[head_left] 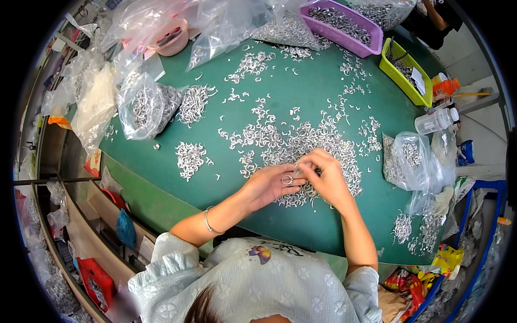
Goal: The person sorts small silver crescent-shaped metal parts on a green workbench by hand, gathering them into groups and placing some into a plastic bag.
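My left hand (270,186) is held palm up over the table, its fingers stretched out to the right. Across those fingers lies a small silvery ring-shaped piece (287,179); whether it is worn or loose is hard to tell. My right hand (327,175) meets the left fingertips, thumb and fingers pinched together. What sits in that pinch is too small and covered to make out. Under and beyond both hands spreads a large pile of small curved silvery metal pieces (307,141) on the green tabletop (258,226).
Smaller heaps of the pieces (189,160) lie to the left. Filled clear bags stand at left (145,110) and right (404,161). A purple basket (371,49) and a lime-green basket (404,91) hold more at the far right, near a white bottle (435,121). Another person's arm (434,15) shows beyond.
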Demonstrator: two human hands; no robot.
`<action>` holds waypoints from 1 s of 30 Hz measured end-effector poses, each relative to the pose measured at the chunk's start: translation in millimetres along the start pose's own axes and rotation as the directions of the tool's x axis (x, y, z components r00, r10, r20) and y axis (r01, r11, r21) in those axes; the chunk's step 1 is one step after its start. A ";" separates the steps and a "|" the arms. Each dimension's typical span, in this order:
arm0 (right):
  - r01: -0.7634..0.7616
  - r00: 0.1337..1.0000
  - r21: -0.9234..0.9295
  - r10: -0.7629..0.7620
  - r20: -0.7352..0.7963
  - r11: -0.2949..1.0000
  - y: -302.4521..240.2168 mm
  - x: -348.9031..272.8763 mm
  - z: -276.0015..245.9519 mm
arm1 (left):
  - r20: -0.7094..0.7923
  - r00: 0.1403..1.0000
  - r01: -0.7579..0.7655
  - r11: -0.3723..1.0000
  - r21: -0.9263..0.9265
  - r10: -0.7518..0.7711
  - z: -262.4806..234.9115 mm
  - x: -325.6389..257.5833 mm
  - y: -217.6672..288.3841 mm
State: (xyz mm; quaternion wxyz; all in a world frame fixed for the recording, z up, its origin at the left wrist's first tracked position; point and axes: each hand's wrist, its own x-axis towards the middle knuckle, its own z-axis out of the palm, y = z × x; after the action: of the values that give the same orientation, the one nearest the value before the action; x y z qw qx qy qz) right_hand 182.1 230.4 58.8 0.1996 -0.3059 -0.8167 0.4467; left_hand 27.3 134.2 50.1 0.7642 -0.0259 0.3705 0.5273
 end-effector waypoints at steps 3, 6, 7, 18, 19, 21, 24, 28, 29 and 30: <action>0.101 0.979 -0.248 -0.140 -0.146 0.964 -0.4 14.1 -0.7 | 0.154 0.988 -0.012 1.000 0.005 0.011 -20.0 7.1 -7.3; 0.087 0.948 -0.502 -0.226 -0.224 0.861 25.9 37.9 3.4 | 0.207 0.978 -0.068 0.984 0.166 0.033 -26.0 10.3 -8.4; 0.099 0.947 -0.535 -0.244 -0.209 0.839 42.3 43.2 6.5 | 0.191 0.981 -0.087 0.970 0.229 0.043 -24.0 10.5 -6.0; -0.180 0.946 0.277 0.243 -0.213 0.944 57.0 0.6 -40.7 | 0.558 0.505 -0.312 -0.464 0.829 0.658 -13.8 73.2 26.5; -0.193 0.934 0.352 0.281 -0.219 0.916 61.0 -3.4 -48.0 | 0.556 0.499 -0.297 -0.472 0.830 0.665 -15.1 78.1 25.4; -0.229 0.919 0.455 0.345 -0.189 0.861 55.5 -10.1 -58.2 | 0.498 0.526 -0.444 -0.277 0.852 0.689 -7.3 69.9 26.9; -0.202 0.964 0.501 0.260 -0.048 0.841 30.4 -13.9 -47.9 | 0.301 0.758 -0.508 0.233 0.829 0.578 -1.0 46.6 25.7; -0.133 0.989 0.445 0.150 -0.003 0.886 13.5 -6.7 -24.2 | 0.133 0.951 -0.304 0.781 0.546 0.278 -3.2 35.7 14.9; -0.138 0.986 0.454 0.165 -0.020 0.880 12.5 -5.8 -19.7 | 0.117 0.950 -0.309 0.827 0.470 0.288 -4.8 37.1 13.9; -0.144 0.983 0.463 0.181 -0.036 0.875 12.1 -5.4 -15.3 | 0.100 0.949 -0.313 0.866 0.391 0.297 -4.9 37.1 13.4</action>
State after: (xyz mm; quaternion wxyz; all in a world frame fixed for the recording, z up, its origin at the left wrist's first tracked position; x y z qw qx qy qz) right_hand 199.1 241.1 56.2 0.2598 -0.3351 -0.6511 0.6295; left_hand 19.8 167.2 29.3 0.6668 0.2003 0.4562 0.5542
